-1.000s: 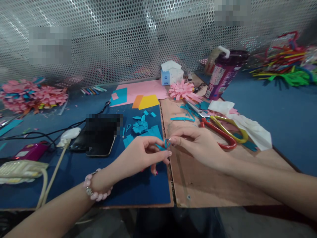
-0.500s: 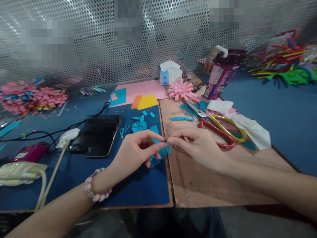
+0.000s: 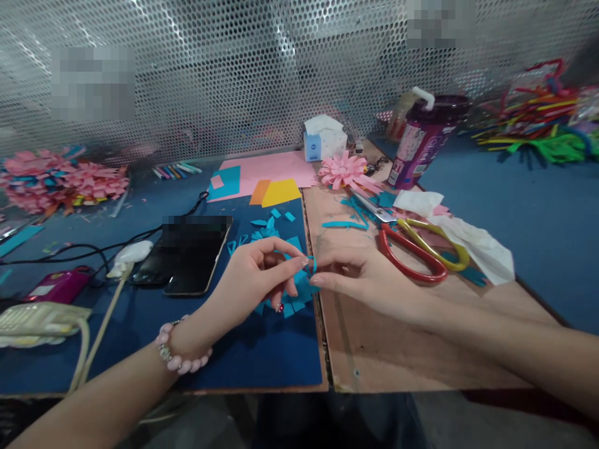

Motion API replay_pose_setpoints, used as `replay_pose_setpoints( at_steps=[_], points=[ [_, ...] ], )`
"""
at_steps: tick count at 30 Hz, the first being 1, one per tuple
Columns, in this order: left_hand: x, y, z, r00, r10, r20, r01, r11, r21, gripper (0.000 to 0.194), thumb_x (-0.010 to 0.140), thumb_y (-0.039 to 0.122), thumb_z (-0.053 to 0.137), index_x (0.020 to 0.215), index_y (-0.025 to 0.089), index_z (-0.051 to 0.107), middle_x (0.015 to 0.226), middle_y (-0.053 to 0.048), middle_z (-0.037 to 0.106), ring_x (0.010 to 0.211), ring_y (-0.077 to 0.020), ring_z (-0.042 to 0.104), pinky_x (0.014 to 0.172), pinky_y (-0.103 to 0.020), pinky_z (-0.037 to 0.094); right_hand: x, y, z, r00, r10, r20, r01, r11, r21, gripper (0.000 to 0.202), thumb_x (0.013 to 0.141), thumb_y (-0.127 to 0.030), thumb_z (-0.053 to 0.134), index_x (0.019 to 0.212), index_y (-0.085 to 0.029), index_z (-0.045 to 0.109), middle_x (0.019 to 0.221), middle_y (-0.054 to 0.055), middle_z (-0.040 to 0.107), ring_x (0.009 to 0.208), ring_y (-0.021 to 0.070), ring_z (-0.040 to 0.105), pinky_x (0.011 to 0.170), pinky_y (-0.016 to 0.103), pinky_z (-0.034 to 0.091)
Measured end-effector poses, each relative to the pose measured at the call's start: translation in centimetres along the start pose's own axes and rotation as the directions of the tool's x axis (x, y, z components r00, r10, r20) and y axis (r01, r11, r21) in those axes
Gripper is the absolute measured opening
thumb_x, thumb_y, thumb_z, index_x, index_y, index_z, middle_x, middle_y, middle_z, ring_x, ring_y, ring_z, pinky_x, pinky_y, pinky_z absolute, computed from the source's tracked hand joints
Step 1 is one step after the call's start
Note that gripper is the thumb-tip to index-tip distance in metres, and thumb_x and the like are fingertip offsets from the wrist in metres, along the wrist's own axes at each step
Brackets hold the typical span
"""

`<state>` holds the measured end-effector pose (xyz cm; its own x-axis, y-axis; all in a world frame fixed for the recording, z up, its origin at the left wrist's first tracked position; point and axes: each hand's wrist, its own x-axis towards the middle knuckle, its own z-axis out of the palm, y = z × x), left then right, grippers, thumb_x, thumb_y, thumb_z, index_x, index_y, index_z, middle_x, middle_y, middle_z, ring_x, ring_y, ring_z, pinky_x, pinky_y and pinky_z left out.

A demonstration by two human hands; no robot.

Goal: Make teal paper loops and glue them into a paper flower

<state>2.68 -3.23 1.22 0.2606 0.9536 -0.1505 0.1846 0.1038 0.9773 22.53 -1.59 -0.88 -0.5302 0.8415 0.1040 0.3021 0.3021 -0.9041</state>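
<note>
Left hand is pinching a blue strip — thumb and index nearly together, other fingers curling under. Right hand is sitting opposite, thumb and fingers narrowly apart at the strip's near side; can't tell if it's gripping or only touching.

Strip is sitting between the two sets of fingertips, looking curved. I'm reading this piece as mid-shaping, not yet finished.

Done so far: a blue flower is lying just beyond the left hand, partly hidden by it, so can't tell how complete. A pink flower is lying well beyond the right hand, looking finished.

Left over: blue pieces are lying loose below the left fingers, probably awaiting work. Scissors are lying idle beyond the right hand — cutting seems paused.
</note>
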Motion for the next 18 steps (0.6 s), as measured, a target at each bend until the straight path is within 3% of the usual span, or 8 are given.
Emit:
replay_pose_setpoints(
  at_steps=[9, 14, 18],
  points=[
    [0.0, -0.29, -0.14, 0.999, -0.012, 0.047, 0.012, 1.0, -0.015, 0.016, 0.082, 0.031, 0.066, 0.086, 0.015, 0.062, 0.05, 0.004, 0.061, 0.032, -0.0031, 0.047, 0.034, -0.011, 0.038, -0.19, -0.1, 0.58, 0.999, 0.017, 0.041, -0.018, 0.999, 0.028, 0.024, 0.084, -0.042, 0.06, 0.077, -0.02, 0.068, 0.072, -0.002, 0.062, 0.068, 0.0113, 0.052, 0.061, 0.025, 0.04],
    [-0.01, -0.07, -0.04, 0.996, -0.064, 0.068, 0.065, 0.998, -0.021, 0.027, 0.086, 0.041, 0.058, 0.096, 0.016, 0.059, 0.048, 0.004, 0.058, 0.03, -0.0052, 0.044, 0.032, -0.013, 0.036, -0.01, 0.17, 0.55, 0.999, 0.024, 0.03, -0.024, 1.0, -0.006, 0.025, 0.085, -0.042, 0.059, 0.078, -0.019, 0.066, 0.072, -0.001, 0.062, 0.067, 0.0116, 0.052, 0.06, 0.025, 0.04],
    [-0.13, -0.01, 0.18, 0.998, -0.037, 0.053, 0.029, 0.989, 0.145, 0.036, 0.081, 0.043, 0.064, 0.103, 0.016, 0.06, 0.041, 0.008, 0.048, 0.031, -0.0052, 0.04, 0.032, -0.013, 0.033, -0.1, 0.1, 0.69, 0.999, -0.014, 0.031, 0.014, 1.0, -0.022, 0.023, 0.086, -0.039, 0.057, 0.08, -0.018, 0.066, 0.076, 0.0, 0.063, 0.072, 0.0125, 0.055, 0.062, 0.025, 0.042]
  ],
)
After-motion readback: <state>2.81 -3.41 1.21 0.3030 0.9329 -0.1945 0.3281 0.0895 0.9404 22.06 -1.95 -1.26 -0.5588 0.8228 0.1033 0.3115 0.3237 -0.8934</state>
